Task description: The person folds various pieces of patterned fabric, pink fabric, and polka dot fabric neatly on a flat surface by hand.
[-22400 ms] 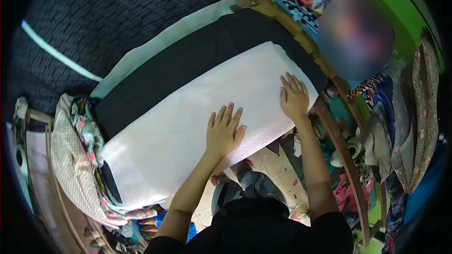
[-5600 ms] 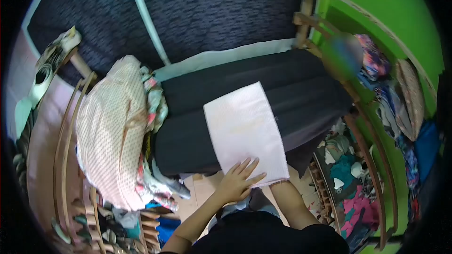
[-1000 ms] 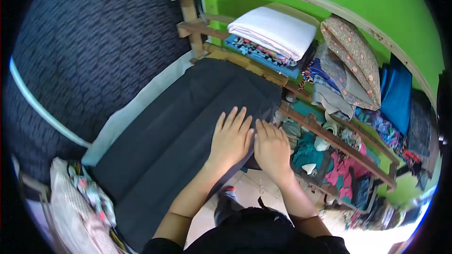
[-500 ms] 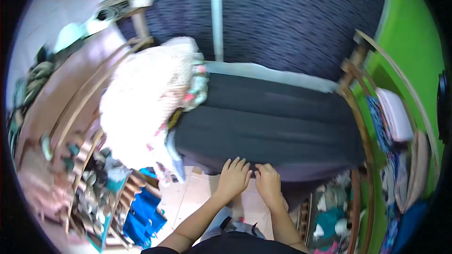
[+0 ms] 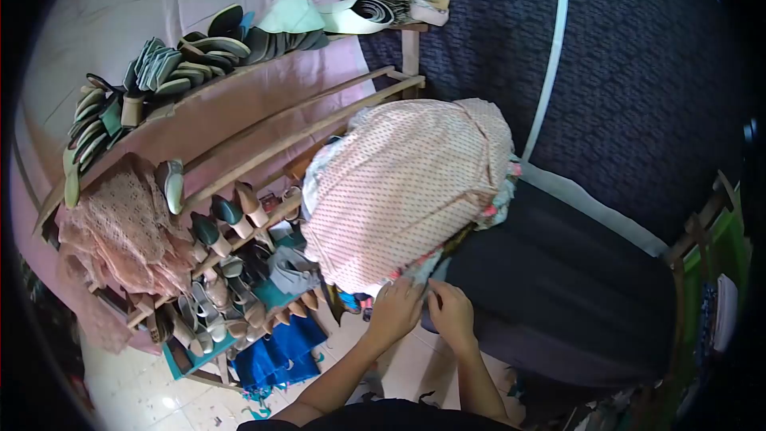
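Note:
A dark cloth covers a table-like surface, and a heap of folded fabric with a pale pink patterned cloth on top rests at its left end. My left hand lies at the front lower edge of the heap, fingers extended against the cloth. Just right of it, my right hand has its fingers curled at the corner where the heap meets the dark cloth. A bit of light cloth shows above these fingertips; whether they grip it is hidden.
Wooden racks at left hold shoes, stacked soles and a brown lace cloth. Blue cloth hangs low beneath. A dark textured curtain stands behind; a wooden frame is at right.
My view has swung left, bringing the shoe racks and fabric heap nearer the middle. Both hands are now beside the heap instead of along the dark cloth's front edge.

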Tool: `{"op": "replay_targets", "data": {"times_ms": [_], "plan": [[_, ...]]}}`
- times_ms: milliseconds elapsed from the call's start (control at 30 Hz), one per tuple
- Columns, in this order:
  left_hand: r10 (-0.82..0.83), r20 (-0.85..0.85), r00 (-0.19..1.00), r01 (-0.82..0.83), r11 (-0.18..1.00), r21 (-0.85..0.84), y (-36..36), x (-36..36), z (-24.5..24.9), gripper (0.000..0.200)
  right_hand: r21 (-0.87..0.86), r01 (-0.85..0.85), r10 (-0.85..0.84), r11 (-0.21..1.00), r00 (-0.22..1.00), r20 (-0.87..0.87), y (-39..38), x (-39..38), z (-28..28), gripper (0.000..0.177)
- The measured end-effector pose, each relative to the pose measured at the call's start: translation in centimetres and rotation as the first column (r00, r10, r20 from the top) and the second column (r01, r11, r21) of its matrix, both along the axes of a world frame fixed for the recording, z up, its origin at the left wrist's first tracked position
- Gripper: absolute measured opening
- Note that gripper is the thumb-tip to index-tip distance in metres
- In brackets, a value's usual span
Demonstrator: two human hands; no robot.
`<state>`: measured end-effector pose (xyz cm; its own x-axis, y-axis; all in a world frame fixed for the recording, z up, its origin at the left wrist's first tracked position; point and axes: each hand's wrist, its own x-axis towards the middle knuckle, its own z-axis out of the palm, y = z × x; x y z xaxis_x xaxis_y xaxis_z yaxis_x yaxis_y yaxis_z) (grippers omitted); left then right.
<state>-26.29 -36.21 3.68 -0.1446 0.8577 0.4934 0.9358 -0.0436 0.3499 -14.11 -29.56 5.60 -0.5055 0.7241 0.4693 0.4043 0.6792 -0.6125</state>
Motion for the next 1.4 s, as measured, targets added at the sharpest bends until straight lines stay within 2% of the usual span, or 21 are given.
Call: {"op": "replay_targets", "data": {"times_ms": [167,267,333,400,433,467,500,567,633,667,800,900,933,1033,1067,1133,1200,1267,1333,1367,1400], "plan": [[0.06,-0.032,0.998,-0.058,0.996,0.061,0.7,-9.3,-0.1,0.038,0.01,-0.057,0.058,0.998,0.984,-0.166,0.8,-9.4,-0.5,0.021],[0.067,-0.017,0.998,-0.066,0.997,0.035,1.2,-12.8,-0.6,0.043,0.208,0.467,-0.407,0.86,0.872,-0.273,5.1,-10.1,-0.4,0.032],[0.04,-0.016,0.999,-0.039,0.999,0.017,1.8,-14.4,-0.9,0.048,-0.214,0.434,-0.48,0.875,0.722,-0.498,11.8,-8.0,-3.1,0.045],[0.035,-0.018,0.999,-0.035,0.999,0.014,2.5,-15.1,-1.0,0.051,-0.165,0.642,-0.649,0.749,0.662,-0.374,15.6,-7.0,-2.5,0.054],[0.033,-0.014,0.999,-0.033,0.999,0.015,2.9,-15.2,-1.1,0.052,-0.287,0.546,-0.617,0.787,0.685,-0.388,16.8,-6.9,-1.4,0.056],[-0.003,0.064,0.998,0.005,0.999,-0.037,3.3,-15.3,-1.4,0.057,-0.232,0.397,-0.46,0.888,0.759,-0.461,19.3,-6.8,-1.9,0.055],[-0.007,0.018,1.0,0.008,0.998,-0.059,3.6,-15.1,-1.5,0.058,-0.475,0.451,-0.611,0.756,0.746,-0.264,20.2,-7.3,-1.2,0.053],[-0.005,-0.075,0.997,-0.003,0.995,-0.103,4.0,-14.6,-1.6,0.061,-0.463,0.32,-0.512,0.827,0.768,-0.384,19.9,-9.6,0.9,0.045],[-0.041,0.005,0.999,0.041,0.993,-0.111,4.7,-13.8,-1.6,0.063,-0.495,0.185,-0.457,0.849,0.727,-0.513,20.9,-11.5,-0.3,0.042],[-0.061,0.042,0.997,0.066,0.991,-0.116,4.9,-13.5,-1.7,0.064,-0.305,0.3,-0.418,0.904,0.771,-0.48,21.8,-11.4,-1.3,0.033],[-0.105,0.073,0.992,0.109,0.992,-0.058,6.5,-13.5,-0.7,0.071,-0.474,0.101,-0.393,0.875,0.718,-0.574,16.8,-12.1,4.6,0.022],[-0.092,0.094,0.991,0.089,0.995,0.034,8.0,-14.1,-0.3,0.084,0.17,0.379,-0.294,0.91,0.876,-0.382,14.3,-12.0,6.1,0.019],[-0.071,0.105,0.992,0.065,0.997,0.052,8.6,-14.3,-0.4,0.088,0.212,0.329,-0.224,0.92,0.887,-0.404,12.7,-12.0,7.1,0.017],[-0.069,0.162,0.984,0.053,0.993,0.104,9.9,-15.2,1.1,0.095,-0.246,-0.233,-0.067,0.941,0.583,-0.81,11.9,-13.0,5.6,0.021],[-0.07,0.169,0.983,0.055,0.994,0.095,10.2,-15.9,1.0,0.093,-0.39,-0.439,-0.172,0.81,0.457,-0.872,11.2,-12.7,5.6,0.045],[-0.092,0.227,0.97,0.066,0.991,0.12,10.6,-16.2,1.5,0.073,-0.527,-0.417,-0.376,0.741,0.393,-0.839,11.4,-13.2,5.5,0.061],[-0.127,0.104,0.986,0.127,0.992,0.014,11.0,-16.4,1.2,0.058,-0.572,-0.426,-0.454,0.701,0.351,-0.819,11.4,-13.8,6.1,0.085],[-0.133,0.102,0.986,0.131,0.991,0.029,11.1,-15.5,0.7,0.038,-0.612,-0.386,-0.455,0.69,0.427,-0.781,12.2,-14.6,6.2,0.091],[-0.241,-0.028,0.97,0.223,0.932,-0.285,10.6,-13.8,1.2,0.032,-0.65,-0.322,-0.41,0.688,0.566,-0.715,12.2,-15.7,7.6,0.106],[-0.304,-0.073,0.95,0.243,0.865,-0.439,10.2,-13.1,1.2,0.029,-0.581,-0.187,-0.353,0.792,0.636,-0.686,13.3,-16.4,6.2,0.107],[-0.312,-0.049,0.949,0.265,0.87,-0.417,9.7,-12.5,0.8,0.027,-0.482,-0.056,-0.307,0.874,0.706,-0.639,15.4,-17.4,3.6,0.108]]}}
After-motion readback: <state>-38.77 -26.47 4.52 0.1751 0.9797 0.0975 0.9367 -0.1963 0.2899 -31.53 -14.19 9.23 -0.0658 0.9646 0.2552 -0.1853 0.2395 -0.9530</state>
